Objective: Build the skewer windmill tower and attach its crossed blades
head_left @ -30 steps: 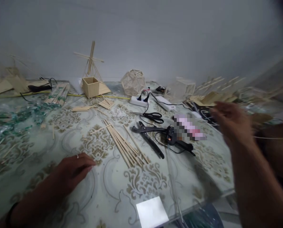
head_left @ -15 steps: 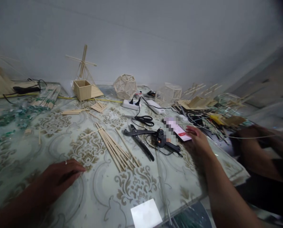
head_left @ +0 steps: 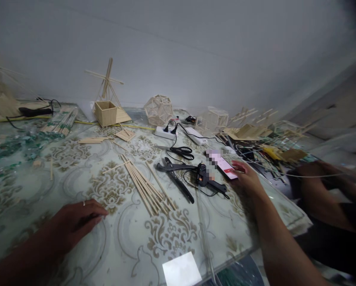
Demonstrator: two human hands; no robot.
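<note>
Phone (head_left: pixel 222 165) lies on the table (head_left: pixel 127 242) near the glue gun (head_left: pixel 204 178), right hand (head_left: pixel 247 178) at its edge; whether those fingers grip, I cannot tell. Left hand (head_left: pixel 79 219), wearing 1 ring (head_left: pixel 84 203), rests, fingers loosely bent.
</note>
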